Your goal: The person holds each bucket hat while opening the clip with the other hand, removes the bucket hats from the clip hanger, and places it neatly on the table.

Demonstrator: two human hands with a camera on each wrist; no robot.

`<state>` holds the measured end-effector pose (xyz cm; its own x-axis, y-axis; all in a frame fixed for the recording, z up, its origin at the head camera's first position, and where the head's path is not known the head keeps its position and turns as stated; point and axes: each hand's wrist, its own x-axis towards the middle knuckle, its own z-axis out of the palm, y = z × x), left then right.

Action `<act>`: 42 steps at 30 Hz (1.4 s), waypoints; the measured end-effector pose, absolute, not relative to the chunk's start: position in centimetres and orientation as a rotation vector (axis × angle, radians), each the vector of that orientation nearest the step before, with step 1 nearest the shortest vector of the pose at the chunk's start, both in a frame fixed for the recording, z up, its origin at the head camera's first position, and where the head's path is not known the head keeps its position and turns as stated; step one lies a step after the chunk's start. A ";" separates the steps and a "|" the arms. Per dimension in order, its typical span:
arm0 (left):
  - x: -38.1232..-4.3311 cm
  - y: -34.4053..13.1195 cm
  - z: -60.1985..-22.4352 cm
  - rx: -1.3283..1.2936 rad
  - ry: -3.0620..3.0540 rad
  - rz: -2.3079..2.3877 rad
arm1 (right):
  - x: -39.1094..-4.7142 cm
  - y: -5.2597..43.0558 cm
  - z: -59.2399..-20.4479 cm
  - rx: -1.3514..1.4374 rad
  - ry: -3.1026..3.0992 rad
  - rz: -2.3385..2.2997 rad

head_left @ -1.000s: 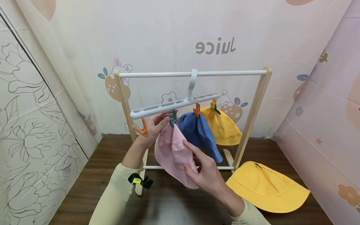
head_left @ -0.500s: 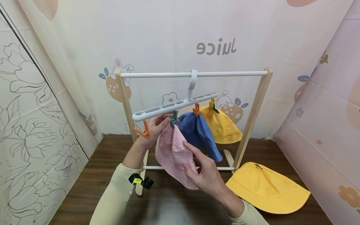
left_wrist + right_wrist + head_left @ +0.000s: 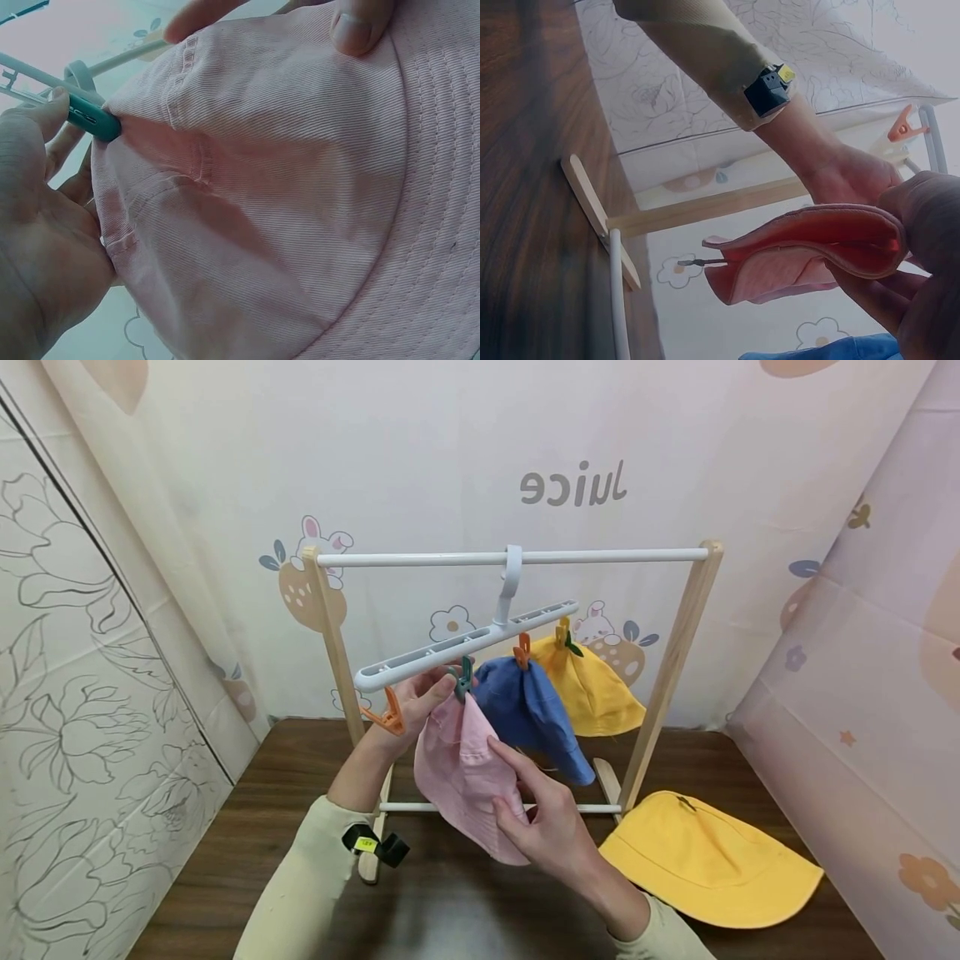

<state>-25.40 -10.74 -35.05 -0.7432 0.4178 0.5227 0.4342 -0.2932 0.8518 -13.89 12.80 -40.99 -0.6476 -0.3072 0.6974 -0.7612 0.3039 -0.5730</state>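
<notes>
A pink bucket hat (image 3: 465,768) hangs folded beneath the grey hanger (image 3: 450,652), with a green clothespin (image 3: 463,678) at its crown. My left hand (image 3: 411,702) pinches that clothespin between thumb and fingers, as the left wrist view also shows with the thumb on the green clip (image 3: 94,118). Lower down, my right hand (image 3: 551,818) grips the right side of the hat, thumb in front. From the right wrist view the hat's opening (image 3: 832,240) faces the camera, its two brim edges close together. Part of my left hand is hidden behind the hat.
An orange clothespin (image 3: 386,714) dangles at the hanger's near end. Beyond the pink hat hang a blue hat (image 3: 536,718) and a yellow hat (image 3: 592,689), each clipped. The wooden rack (image 3: 671,668) stands on the dark table, where another yellow hat (image 3: 712,860) lies at right.
The hanger has turned and tipped slightly, its near end lower and a little to the right. The blue and hanging yellow hats have shifted up a little. Both hands keep their holds.
</notes>
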 end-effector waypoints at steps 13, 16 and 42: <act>-25.1 -10.6 -34.7 -1.071 -1.905 -2.259 | -13.9 12.8 -41.1 0.950 -2.108 1.312; -25.1 -10.6 -34.7 -1.067 -1.909 -2.266 | -13.9 12.9 -41.1 0.956 -2.100 1.313; -25.0 -10.6 -34.9 -1.017 -1.887 -2.257 | -13.8 12.7 -41.1 0.970 -2.060 1.309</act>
